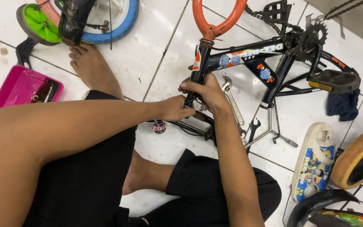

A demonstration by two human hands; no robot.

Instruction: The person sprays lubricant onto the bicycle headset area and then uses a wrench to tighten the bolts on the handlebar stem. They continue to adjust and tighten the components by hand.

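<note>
White tiles — black frame (248, 54) lies lengthwise left-right, hands gripping.

Floor: white glossy tiles (156, 46) with dark grout lines and small specks of dirt.
Centre: a black bicycle frame (248, 54) lies on its side, orange fork (219, 19) pointing away, chainring (314, 35) and pedal (335, 80) at the right.
Beside the frame: an adjustable wrench (232, 98) and a dark spanner (253, 128) (partly under the tubes).
Far left: a pink tray (19, 86), a green training wheel (38, 23), a blue-tyred wheel (118, 21).
Right: a dark cloth (343, 105), a printed chain guard (314, 162), a tan-tyred wheel (358, 157).
</note>
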